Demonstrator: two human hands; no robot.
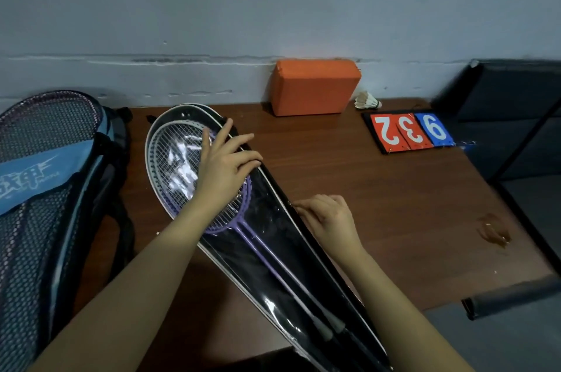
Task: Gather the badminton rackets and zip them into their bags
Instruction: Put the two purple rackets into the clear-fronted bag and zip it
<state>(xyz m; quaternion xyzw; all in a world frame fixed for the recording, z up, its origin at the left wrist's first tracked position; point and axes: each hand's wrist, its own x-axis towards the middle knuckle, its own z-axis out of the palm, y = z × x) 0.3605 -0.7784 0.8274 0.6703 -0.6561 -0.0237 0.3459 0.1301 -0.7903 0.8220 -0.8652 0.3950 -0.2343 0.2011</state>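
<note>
- A clear-fronted racket bag [273,253] lies diagonally across the middle of the brown bench [379,189], two purple rackets [243,220] inside.
- The left hand [224,165] presses flat on the bag's head end, fingers spread.
- The right hand [328,217] pinches the zipper on the bag's right edge, mid-frame.
- A blue mesh bag [45,189] lies at far left.

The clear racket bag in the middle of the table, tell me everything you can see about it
The clear racket bag is a long racket-shaped cover with a see-through plastic front, white piping and a black zippered edge. It lies flat and diagonal on the brown table, wide end toward the wall. Two rackets lie inside, at least one purple-framed. The left hand presses flat on its wide end; the right hand pinches at the zipper edge midway along.
</note>
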